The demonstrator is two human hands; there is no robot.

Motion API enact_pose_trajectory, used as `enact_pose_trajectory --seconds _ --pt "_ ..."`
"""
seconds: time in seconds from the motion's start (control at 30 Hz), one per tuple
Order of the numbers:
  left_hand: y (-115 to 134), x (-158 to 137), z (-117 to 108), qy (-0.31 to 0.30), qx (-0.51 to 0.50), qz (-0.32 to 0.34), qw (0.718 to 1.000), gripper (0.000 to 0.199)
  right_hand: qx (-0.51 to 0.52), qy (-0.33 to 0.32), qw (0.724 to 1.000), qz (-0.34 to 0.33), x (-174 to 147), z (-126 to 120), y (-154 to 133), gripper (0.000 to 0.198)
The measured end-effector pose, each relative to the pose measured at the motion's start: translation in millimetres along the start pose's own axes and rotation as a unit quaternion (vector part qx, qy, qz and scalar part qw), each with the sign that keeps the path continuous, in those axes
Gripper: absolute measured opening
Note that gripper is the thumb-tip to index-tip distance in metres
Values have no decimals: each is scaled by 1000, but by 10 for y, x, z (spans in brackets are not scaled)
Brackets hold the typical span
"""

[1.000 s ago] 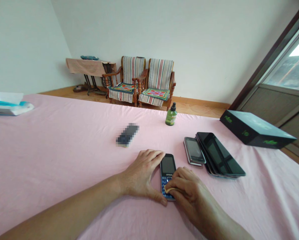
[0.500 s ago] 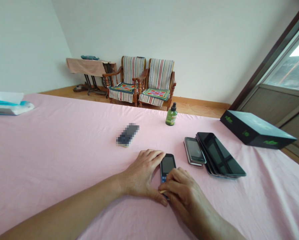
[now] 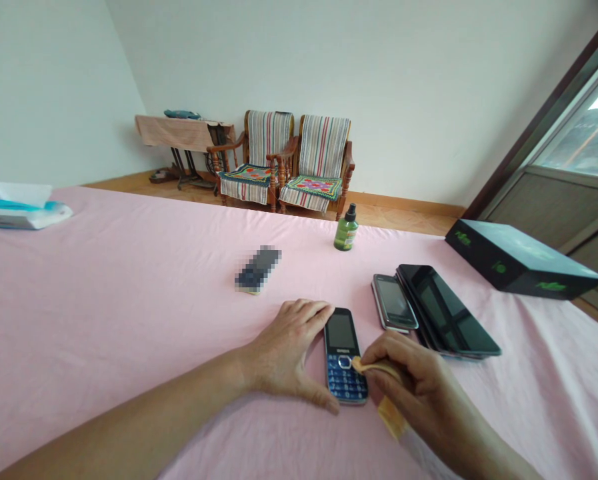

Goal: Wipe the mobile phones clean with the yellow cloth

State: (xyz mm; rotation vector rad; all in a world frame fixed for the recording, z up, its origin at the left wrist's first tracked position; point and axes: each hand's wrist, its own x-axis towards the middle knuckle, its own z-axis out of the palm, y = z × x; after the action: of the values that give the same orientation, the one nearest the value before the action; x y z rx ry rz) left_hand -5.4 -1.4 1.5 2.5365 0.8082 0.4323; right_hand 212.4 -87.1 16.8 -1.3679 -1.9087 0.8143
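Observation:
A blue-and-black keypad phone (image 3: 346, 387) lies face up on the pink cloth, its screen and keys showing. My left hand (image 3: 289, 350) spans its left side, the fingertips on the top left corner and the thumb by the bottom left corner, steadying it. Pinched in my right hand (image 3: 419, 380) is a thin yellow cloth (image 3: 391, 419). One tip of that cloth touches the phone just right of its centre button. The lower end hangs below my fingers, slightly blurred.
Right of the phone lie a silver-edged phone (image 3: 395, 301) and a stack of black tablets (image 3: 446, 310). Behind them sits a black box (image 3: 519, 260). A green spray bottle (image 3: 346, 230), a pixelated phone-shaped item (image 3: 259, 270) and a tissue pack (image 3: 23, 210) are farther off.
My right hand has moved right, from over the keypad to the phone's right edge, uncovering the keys. More of the yellow cloth shows. My left hand has kept its place.

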Motion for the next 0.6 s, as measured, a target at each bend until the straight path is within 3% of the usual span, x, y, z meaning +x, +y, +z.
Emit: enact_pose_trajectory --seconds 0.17,0.6 --pt "7 -1 -4 1 1 2 1000 118 -42 -55 998 13 -41 -25 -5 12" --pt "15 8 -9 -7 9 -7 1000 120 -59 -49 997 -27 -52 30 20 22"
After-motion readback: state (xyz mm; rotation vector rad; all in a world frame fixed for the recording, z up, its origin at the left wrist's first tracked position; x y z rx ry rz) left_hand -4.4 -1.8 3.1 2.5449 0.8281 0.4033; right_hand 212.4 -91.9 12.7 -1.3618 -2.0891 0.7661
